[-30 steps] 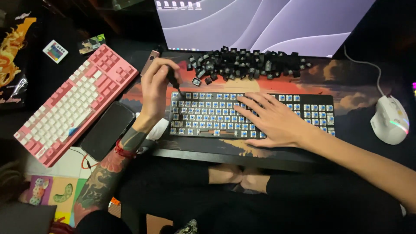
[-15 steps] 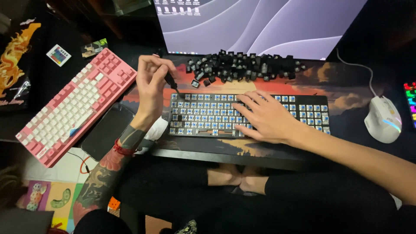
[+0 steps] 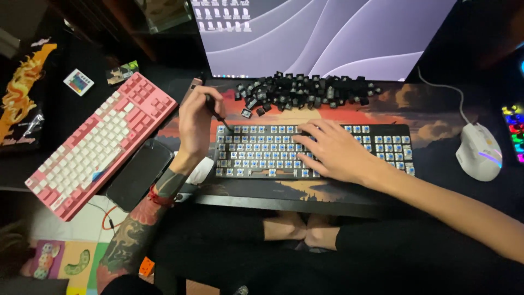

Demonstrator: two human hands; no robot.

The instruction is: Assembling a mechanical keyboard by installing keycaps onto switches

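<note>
One wide monitor (image 3: 327,38) with a grey wave pattern stands at the back of the desk. One printed desk mat (image 3: 436,109) in red, orange and black, showing a sunset landscape, lies below it on the dark desk (image 3: 76,60).

Two keyboards are present. One black keyboard stripped of its caps (image 3: 376,147), with rows of exposed blue switches, rests on the mat. One pink and white keyboard (image 3: 98,147), fully capped, lies at an angle to the left, well apart from the first.

One black smartphone (image 3: 139,173) lies face up between the two keyboards. One white mouse (image 3: 480,152) with a lit strip sits at the right on the mat, its cable running toward the monitor. One pile of loose black keycaps (image 3: 305,93) lies along the mat's upper edge, just behind the stripped keyboard; the count of caps cannot be determined. One small white remote (image 3: 78,82) lies at the upper left.

The left hand (image 3: 197,127) is curled narrowly around a thin black tool (image 3: 218,112), whose tip touches the top left corner of the stripped keyboard. The right hand (image 3: 333,150) lies palm down on the switches, fingers spread moderately, holding nothing.

The room is dim. Crossed legs show beneath the desk edge.
</note>
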